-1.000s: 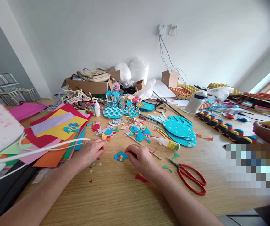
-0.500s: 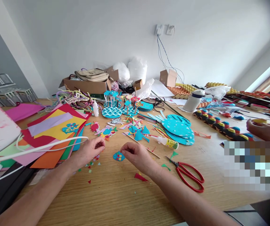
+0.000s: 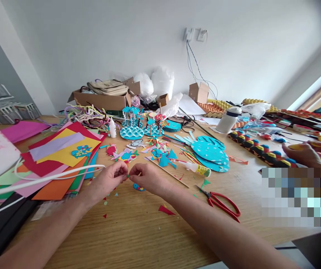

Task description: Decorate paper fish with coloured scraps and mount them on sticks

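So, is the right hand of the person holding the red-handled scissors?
No, the red-handled scissors lie on the table, apart from the right hand.

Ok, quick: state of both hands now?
Left hand: pinched, apparently on a tiny green piece.
Right hand: pinched, close beside it; can't tell whether it holds anything.
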